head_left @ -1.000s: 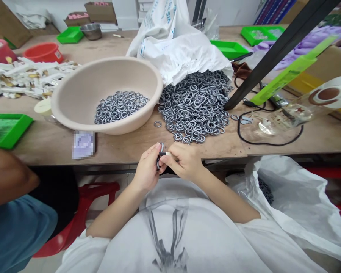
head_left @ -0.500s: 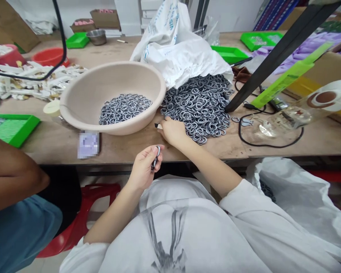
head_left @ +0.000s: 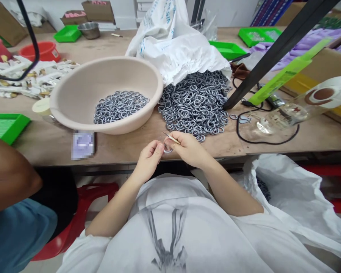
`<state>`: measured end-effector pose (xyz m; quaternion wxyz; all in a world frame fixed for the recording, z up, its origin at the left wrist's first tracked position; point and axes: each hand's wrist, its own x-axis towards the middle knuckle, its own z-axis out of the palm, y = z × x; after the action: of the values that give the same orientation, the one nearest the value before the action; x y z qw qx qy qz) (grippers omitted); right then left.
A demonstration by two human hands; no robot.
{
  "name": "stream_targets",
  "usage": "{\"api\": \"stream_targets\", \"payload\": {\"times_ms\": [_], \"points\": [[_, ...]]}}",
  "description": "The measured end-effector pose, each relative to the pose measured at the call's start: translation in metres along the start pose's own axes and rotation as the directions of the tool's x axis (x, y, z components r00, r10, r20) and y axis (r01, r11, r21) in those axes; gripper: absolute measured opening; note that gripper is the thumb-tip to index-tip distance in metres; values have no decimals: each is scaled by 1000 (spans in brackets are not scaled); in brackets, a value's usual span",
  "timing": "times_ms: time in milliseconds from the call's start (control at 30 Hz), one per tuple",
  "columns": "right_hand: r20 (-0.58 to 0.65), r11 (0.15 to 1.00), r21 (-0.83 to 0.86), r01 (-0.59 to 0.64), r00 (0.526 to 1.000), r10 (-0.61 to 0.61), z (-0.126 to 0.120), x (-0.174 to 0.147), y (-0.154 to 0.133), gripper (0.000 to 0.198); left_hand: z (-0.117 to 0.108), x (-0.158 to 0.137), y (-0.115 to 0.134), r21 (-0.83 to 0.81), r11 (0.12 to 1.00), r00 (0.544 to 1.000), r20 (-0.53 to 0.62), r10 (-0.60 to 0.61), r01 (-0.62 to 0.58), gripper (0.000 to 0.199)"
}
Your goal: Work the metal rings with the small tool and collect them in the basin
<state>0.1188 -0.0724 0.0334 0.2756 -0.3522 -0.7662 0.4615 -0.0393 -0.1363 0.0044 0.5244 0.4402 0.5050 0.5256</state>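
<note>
Just over the table's front edge, my two hands are close together. A grey metal-looking ring (head_left: 168, 150) shows between them. My left hand (head_left: 150, 160) is closed in a pinch on the ring's left side. Held in my closed right hand (head_left: 191, 149) is a slim tool with a pale handle (head_left: 174, 140) and a thin dark tip pointing up and left. The right fingertips also meet the ring. Behind my hands lies a heap of loose grey rings (head_left: 196, 106), spilling from a white sack (head_left: 182, 57). A beige basin (head_left: 65, 94) on the left holds more rings.
A purple pixelated item (head_left: 83, 145) lies near the front edge. On the right are a black post (head_left: 261, 68), a black cable (head_left: 268, 143) and a clear bottle (head_left: 284, 113). Another person's arm (head_left: 13, 170) is at left. A white bag (head_left: 295, 189) hangs low right.
My right hand has come back from the heap's edge toward my left hand, bringing the pale-handled tool. Both hands now meet at the ring. The view has shifted slightly.
</note>
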Motion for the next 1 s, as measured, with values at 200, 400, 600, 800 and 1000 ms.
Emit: {"api": "stream_targets", "payload": {"times_ms": [200, 400, 600, 800, 1000], "points": [[-129, 909, 417, -30, 987, 92, 16, -6, 1, 27, 9, -5, 4, -28, 995, 993, 70, -93, 95, 38], [-194, 926, 372, 65, 981, 9, 25, -15, 3, 49, 20, -9, 10, -254, 952, 984, -7, -180, 172, 31], [-278, 989, 98, 106, 958, -75, 15, -19, 8, 51, 23, -11, 20, -397, 882, 966, 61, -250, 253, 30], [-135, 948, -220, 232, 955, -265, 14, -32, 4, 52, 23, -11, 19, -432, 868, 965, 26, -261, 246, 29], [-133, 954, -240, 179, 968, -215, 17, -29, 5, 48, 23, -13, 19, -435, 865, 967, 63, -248, 250, 30]]}}
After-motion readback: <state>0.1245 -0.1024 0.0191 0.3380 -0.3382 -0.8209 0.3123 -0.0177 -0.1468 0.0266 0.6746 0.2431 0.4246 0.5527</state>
